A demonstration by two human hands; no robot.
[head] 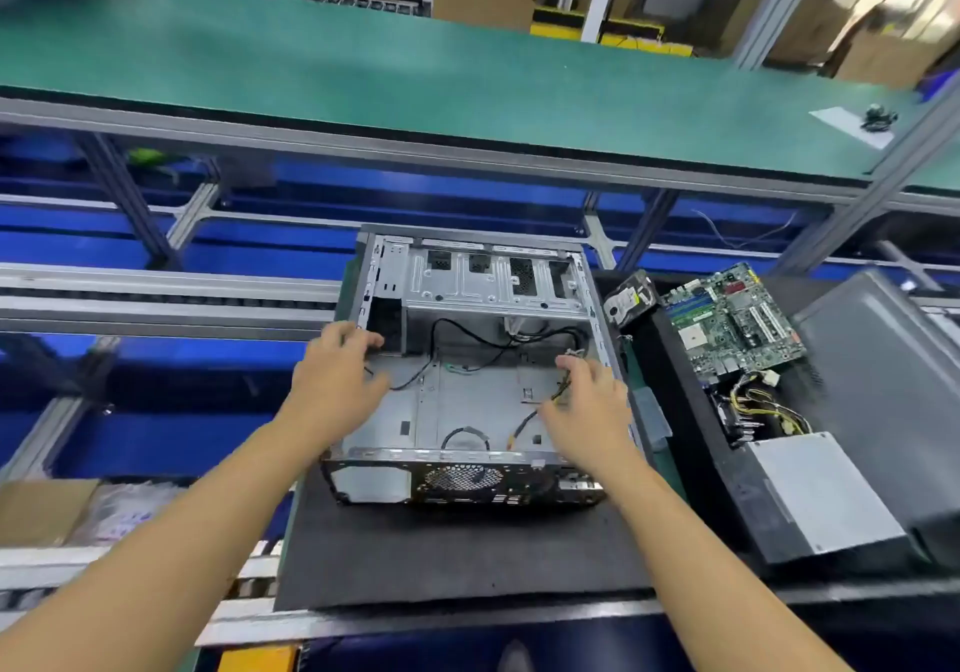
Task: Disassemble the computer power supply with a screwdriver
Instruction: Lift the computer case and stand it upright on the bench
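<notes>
Power supply (826,495), a silver box trailing yellow wires, lies outside the case (467,401) at its four o'clock on the table (467,567), so removal looks done. Opening the unit itself seems left, and no screwdriver shows. Left hand (337,375) curls at the case's nine o'clock wall, grip unclear, while right hand (587,411) spreads loosely over cables (522,424), holding nothing.

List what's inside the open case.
Drive cage at the far end, loose black cables on the floor. The right hand covers part of a yellow-black wire bundle; the left hand hides the floor by the left wall.
</notes>
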